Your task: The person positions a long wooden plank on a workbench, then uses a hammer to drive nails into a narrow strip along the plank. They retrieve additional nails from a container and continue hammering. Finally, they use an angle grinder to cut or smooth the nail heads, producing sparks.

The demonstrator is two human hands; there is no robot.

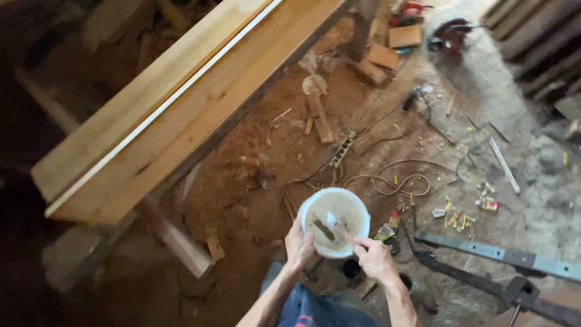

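Spanning the upper left of the view, a long wooden worktop (pixel 181 103) of pale planks runs diagonally, with a thin white strip (pixel 163 106) lying along its length. Below it spreads a dirt floor (pixel 254 157) strewn with wood offcuts, and a tan cord (pixel 393 181) lies in loose loops near the middle. At the lower right, a dark metal bar (pixel 502 257) sits angled across the ground, with small bright scraps (pixel 457 218) scattered just above it.

A white bucket (pixel 334 221) is held low in the centre, above the person's knees — its inside is smeared with pale paste. The left hand (pixel 299 248) grips the near rim, fingers curled over the edge. The right hand (pixel 375 257) has its fingers pinched round a thin stick (pixel 346 233) that reaches into the bucket — its far end is too blurred to make out.
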